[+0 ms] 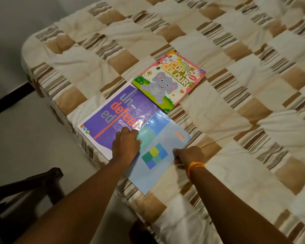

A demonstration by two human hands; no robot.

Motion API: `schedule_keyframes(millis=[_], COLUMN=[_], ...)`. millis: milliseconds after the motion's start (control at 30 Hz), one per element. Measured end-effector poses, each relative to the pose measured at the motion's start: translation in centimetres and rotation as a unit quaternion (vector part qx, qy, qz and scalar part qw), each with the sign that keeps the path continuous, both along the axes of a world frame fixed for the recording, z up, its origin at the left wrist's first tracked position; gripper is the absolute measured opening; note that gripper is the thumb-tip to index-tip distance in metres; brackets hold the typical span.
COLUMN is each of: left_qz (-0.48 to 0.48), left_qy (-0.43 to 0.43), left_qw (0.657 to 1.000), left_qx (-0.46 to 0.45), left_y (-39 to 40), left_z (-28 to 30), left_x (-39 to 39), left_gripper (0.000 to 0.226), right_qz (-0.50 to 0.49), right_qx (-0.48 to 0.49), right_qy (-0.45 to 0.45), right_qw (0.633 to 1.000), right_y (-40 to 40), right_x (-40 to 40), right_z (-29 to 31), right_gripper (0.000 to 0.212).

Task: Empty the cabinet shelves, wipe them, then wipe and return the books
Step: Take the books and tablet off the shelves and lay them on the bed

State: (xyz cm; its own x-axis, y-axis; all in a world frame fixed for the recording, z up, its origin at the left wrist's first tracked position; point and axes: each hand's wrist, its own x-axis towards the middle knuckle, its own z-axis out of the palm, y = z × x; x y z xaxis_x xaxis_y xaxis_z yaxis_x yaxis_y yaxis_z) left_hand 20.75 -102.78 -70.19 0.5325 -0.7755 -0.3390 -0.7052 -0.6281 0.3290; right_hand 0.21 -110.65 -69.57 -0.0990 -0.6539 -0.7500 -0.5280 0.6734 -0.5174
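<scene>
At the near left corner of the bed (236, 120), spread with a cream, tan and striped patchwork cover, three books lie flat. Farthest left, off the bed, a dark wooden chair (33, 187) stands on the pale floor. The purple book (113, 117), with orange and grey lettering, lies along the bed's edge. The left hand (126, 144) reaches forward on a nearly straight arm, knuckles up and fingers curled down over the left edge of the light blue book (158, 154), right where that book overlaps the purple one; it seems to hold that edge, though the fingertips are hidden. The light blue book, with a patch of coloured squares on its cover, lies tilted, its near corner pointing at the bed's edge. At its right edge the right hand (187, 156), an orange thread band (195, 167) on the wrist, pinches the cover with bent fingers. Beyond these, the elephant colouring book (169, 81) lies just beside the purple book's far corner.
</scene>
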Motion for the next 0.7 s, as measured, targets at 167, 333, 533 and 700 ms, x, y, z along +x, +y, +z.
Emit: schedule_keyframes(millis=[167,333,533,700], left_qz=[0.049,0.091,0.179,0.230], left_qy=[0.079,0.118,0.147,0.132], left_qw=[0.995,0.984,0.955,0.931], left_qx=[-0.043,-0.101,-0.185,-0.251], left_y=[-0.6,-0.5,3.4,9.3], left_z=[4.3,10.9,20.6,28.0], left_x=[-0.5,-1.4,-2.9,-4.0], left_gripper=[0.028,0.025,0.017,0.011], right_qz=[-0.045,0.025,0.077,0.095], right_qx=[0.021,-0.010,-0.031,-0.047], right_qy=[-0.118,-0.221,-0.299,-0.338], right_qw=[0.992,0.975,0.951,0.935], right_y=[-0.2,0.7,3.9,8.1], right_x=[0.8,1.6,2.2,2.3], right_z=[5.0,12.3,22.2,29.5], right_gripper=[0.012,0.007,0.006,0.017])
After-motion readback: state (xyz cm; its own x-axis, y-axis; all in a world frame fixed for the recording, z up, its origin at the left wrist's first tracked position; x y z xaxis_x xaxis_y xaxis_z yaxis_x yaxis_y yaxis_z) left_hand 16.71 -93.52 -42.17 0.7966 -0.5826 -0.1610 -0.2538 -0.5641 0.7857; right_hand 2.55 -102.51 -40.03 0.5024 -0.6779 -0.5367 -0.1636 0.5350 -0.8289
